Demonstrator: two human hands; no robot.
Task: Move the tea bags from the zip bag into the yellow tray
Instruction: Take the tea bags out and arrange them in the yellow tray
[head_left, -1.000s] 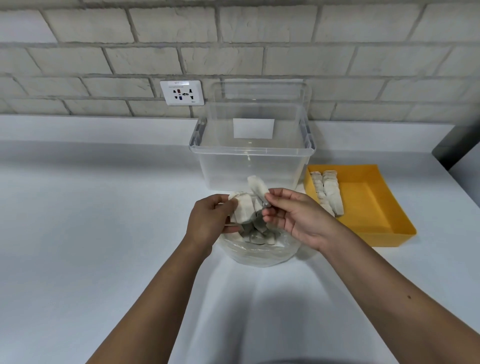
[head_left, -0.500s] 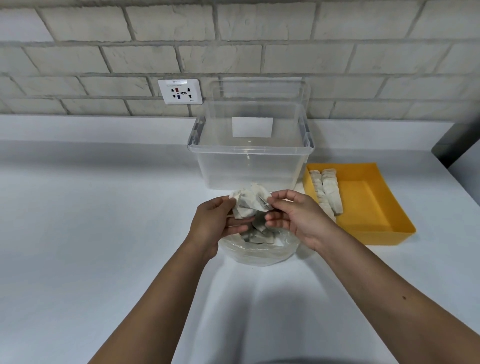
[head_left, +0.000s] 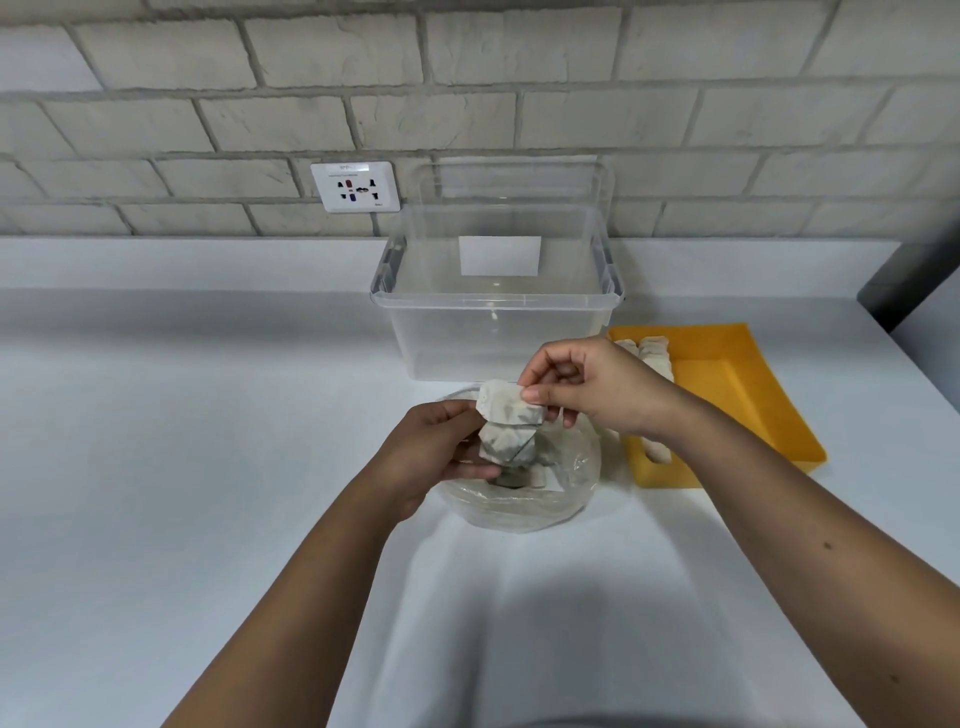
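Both bare forearms come in over the near edge of the white counter (head_left: 182, 467) and meet near its middle; clear zip bag (head_left: 519, 512) lies crumpled on the counter there, mouth open upward, with loose tea bags (head_left: 545, 457) inside, count unclear through the plastic; left hand (head_left: 431, 457) is at the bag's left rim, fingers curled round the lower tea bag (head_left: 506, 444), which sits at the bag's mouth, partly out; right hand (head_left: 587, 387) is just beyond and to the right, above the bag's far rim, thumb and forefinger pinching the upper tea bag (head_left: 511, 408) by its right end, other fingers curled loosely; upper tea bag is lifted clear of the zip bag, roughly level, its underside touching the lower tea bag; cannot tell whether the 2 are stuck together; both are pale paper with dark tea showing through.

Yellow tray (head_left: 753, 410) sits right of the zip bag, toward the counter's right edge, near the bag but apart from it; 2 rows of tea bags (head_left: 655, 356) lie along the tray's left wall, partly hidden behind the right wrist; clear plastic storage box (head_left: 498, 338) stands beyond the hands, just left of the tray's far-left corner, with a white label (head_left: 500, 255) on its far wall; clear lid (head_left: 514, 179) leans behind it against the brick wall (head_left: 467, 78); white wall socket (head_left: 356, 187) is on the wall, left of the box.
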